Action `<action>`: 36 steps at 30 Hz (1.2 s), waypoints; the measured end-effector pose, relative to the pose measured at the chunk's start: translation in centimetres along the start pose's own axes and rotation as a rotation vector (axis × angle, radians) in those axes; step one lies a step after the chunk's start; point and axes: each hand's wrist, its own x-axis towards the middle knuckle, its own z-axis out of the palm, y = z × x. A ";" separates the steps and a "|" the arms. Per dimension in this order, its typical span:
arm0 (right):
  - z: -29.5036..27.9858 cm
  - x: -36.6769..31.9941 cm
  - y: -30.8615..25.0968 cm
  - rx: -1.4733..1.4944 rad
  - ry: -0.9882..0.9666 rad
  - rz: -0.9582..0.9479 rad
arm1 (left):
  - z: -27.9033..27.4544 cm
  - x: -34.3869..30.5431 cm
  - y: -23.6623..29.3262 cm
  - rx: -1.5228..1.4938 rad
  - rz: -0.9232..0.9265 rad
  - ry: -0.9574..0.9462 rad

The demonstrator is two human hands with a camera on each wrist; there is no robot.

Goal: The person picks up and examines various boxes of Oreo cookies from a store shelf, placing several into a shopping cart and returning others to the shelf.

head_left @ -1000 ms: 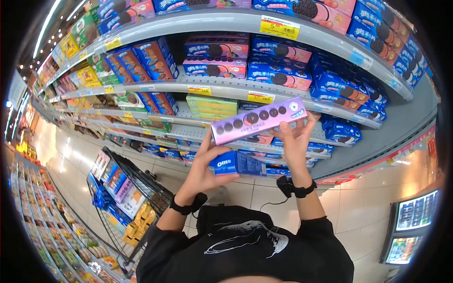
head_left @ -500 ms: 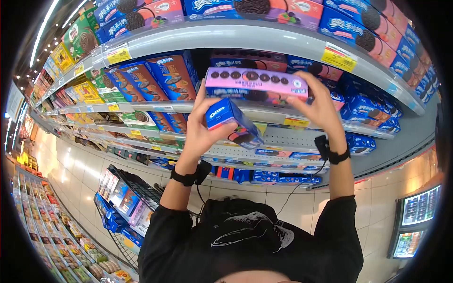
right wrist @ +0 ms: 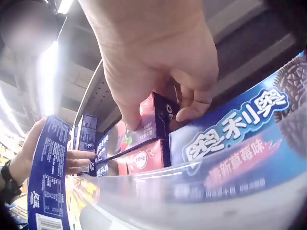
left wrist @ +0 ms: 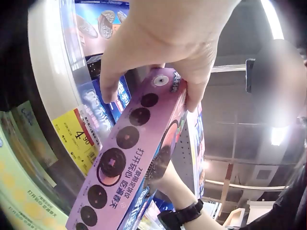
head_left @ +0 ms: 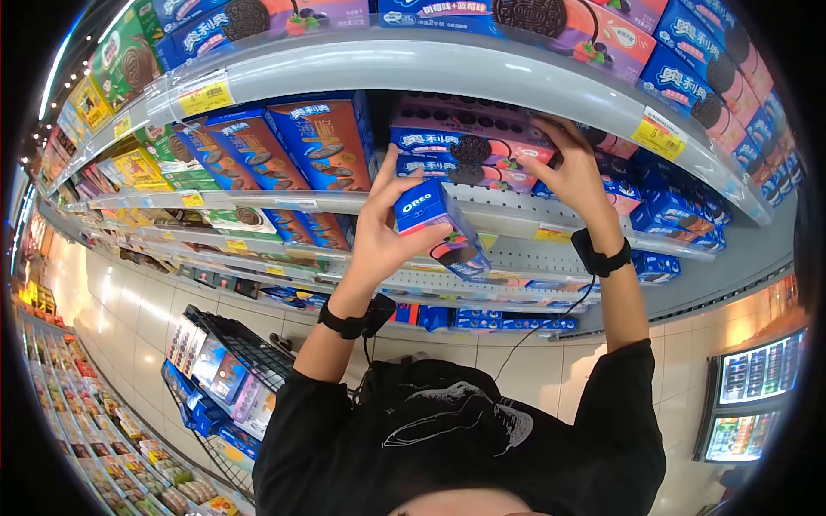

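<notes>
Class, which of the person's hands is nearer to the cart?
Left. In the head view the left hand, holding an Oreo box, is up and to the right of the cart; the right hand, gripping a purple box, is farther right.

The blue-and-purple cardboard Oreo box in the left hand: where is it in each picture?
Head: Oreo box near centre, blue end facing the camera.
Left wrist: box, centre to lower left, purple side showing.
Right wrist: box at lower left, dark blue side showing.
Shared landmark: the left hand holding it.
</notes>
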 end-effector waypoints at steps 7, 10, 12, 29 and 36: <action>0.0 0.1 -0.1 0.119 -0.091 0.009 | -0.2 -0.2 -0.2 -0.066 -0.011 -0.007; 0.3 0.0 0.2 0.078 -0.062 -0.012 | -0.2 -0.1 -0.5 -0.049 0.008 -0.010; 0.4 0.0 0.1 0.069 -0.051 -0.016 | -0.1 -0.1 -0.7 -0.051 0.018 -0.015; -3.6 -3.0 -9.2 0.455 -0.447 0.043 | 3.0 -1.3 3.2 -0.500 0.024 0.154; -5.5 2.1 -7.9 0.037 -0.317 -0.182 | 2.9 0.7 0.6 -0.275 0.154 0.266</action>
